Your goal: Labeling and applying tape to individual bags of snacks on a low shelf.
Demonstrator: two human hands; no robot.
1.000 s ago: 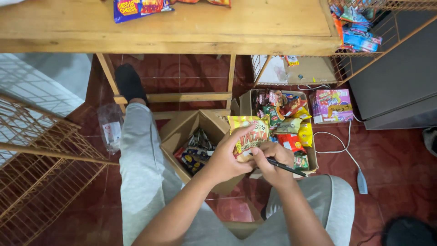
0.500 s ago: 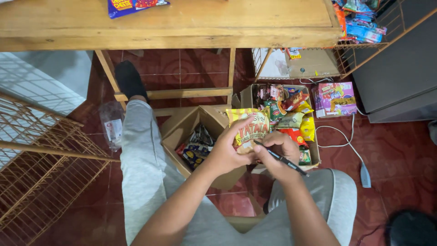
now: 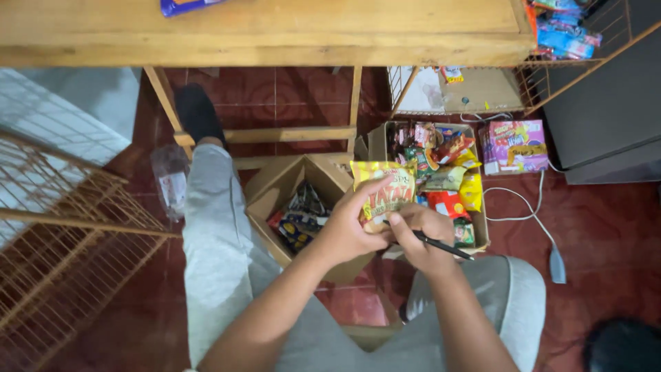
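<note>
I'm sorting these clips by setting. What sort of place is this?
Probably a small shop's stock corner or a home storeroom. Cardboard boxes full of packaged snacks sit on a red tiled floor, wire display racks stand alongside, and the left hand holds a yellow snack packet.

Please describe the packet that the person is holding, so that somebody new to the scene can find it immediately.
Look below the wooden table, between the two open cardboard boxes on the red tiled floor. There the left hand holds a yellow snack packet upright, while the right hand holds a black pen at it. It alone is lifted from the boxes.
</note>
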